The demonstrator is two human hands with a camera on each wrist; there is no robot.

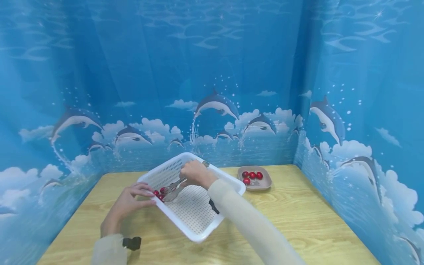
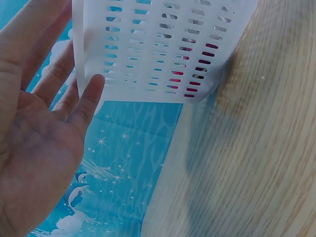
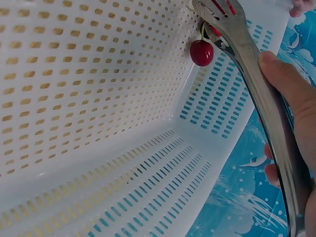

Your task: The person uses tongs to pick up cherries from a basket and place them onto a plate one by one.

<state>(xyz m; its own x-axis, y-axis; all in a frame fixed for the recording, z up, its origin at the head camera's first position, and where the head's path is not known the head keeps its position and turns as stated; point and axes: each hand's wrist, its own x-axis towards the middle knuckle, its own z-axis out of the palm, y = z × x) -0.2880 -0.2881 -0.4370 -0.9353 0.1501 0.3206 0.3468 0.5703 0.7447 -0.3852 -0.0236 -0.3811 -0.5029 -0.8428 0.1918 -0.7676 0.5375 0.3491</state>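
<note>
A white perforated plastic basket (image 1: 195,230) sits tilted on the table, its left end raised. My left hand (image 1: 127,202) holds that end by the rim, fingers over the edge. In my right hand (image 1: 195,173) are metal tongs (image 3: 256,84), gripped along their arms and reaching down inside the basket. Several red cherries (image 1: 156,192) lie gathered in its left corner, around the tongs' heads. One stemmed cherry (image 3: 201,53) shows beside the heads in the right wrist view; whether the tongs pinch it, I cannot tell. Through the basket's slots, the left wrist view shows bits of red.
A beige square dish (image 1: 255,187) stands right of the basket near the table's back edge, with several cherries (image 1: 259,175) inside. Wood-grain table (image 1: 298,221) extends in front and to the right. Blue dolphin-print curtains (image 1: 212,55) enclose the back and sides.
</note>
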